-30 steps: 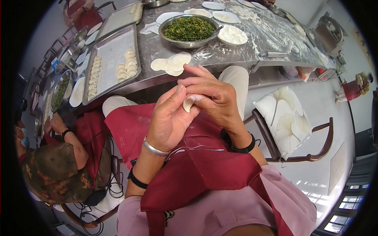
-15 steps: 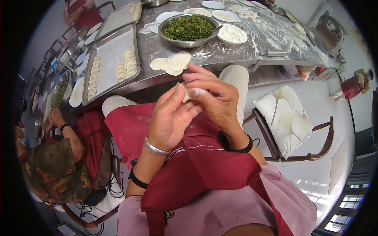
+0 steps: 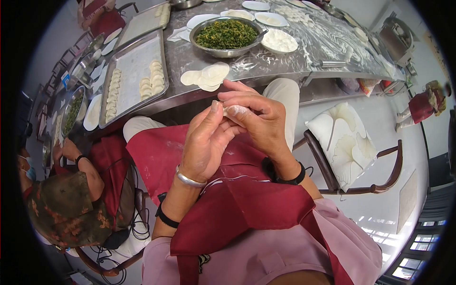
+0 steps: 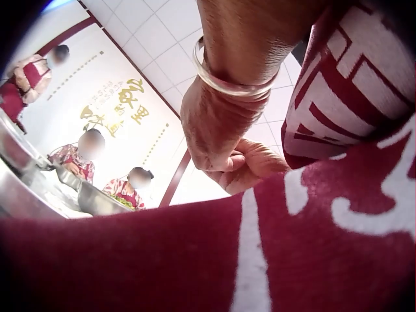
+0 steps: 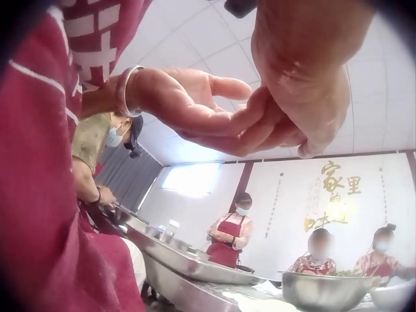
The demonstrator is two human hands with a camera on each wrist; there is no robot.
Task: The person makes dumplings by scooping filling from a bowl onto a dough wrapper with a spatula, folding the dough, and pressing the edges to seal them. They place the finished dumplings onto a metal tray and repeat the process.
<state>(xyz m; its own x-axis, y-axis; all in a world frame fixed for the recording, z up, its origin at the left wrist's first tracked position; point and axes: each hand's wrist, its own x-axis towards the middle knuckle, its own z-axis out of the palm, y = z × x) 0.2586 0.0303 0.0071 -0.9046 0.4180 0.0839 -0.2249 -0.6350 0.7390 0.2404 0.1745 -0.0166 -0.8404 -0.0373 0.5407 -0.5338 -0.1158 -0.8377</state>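
Observation:
In the head view both hands meet over the lap around a small dumpling, mostly covered by fingers, with only a pale edge of dough showing. The left hand holds it between its upright thumb and fingers. From the other side the right hand pinches the dough, its floury thumb pressed near the left thumb. Both wrist views show the left hand and right hand joined at the fingertips, the dumpling hidden there. Just beyond the hands, round dough wrappers lie overlapping at the table edge.
A metal tray with rows of dumplings stands on the table at left. Behind the wrappers are a bowl of green filling and a plate of flour. A chair stands at right; another person sits at left.
The dumpling's curved edge, plain to see a second ago, is now largely covered by the right thumb and fingers. The right fingers have shifted along the dough; the left hand has barely moved.

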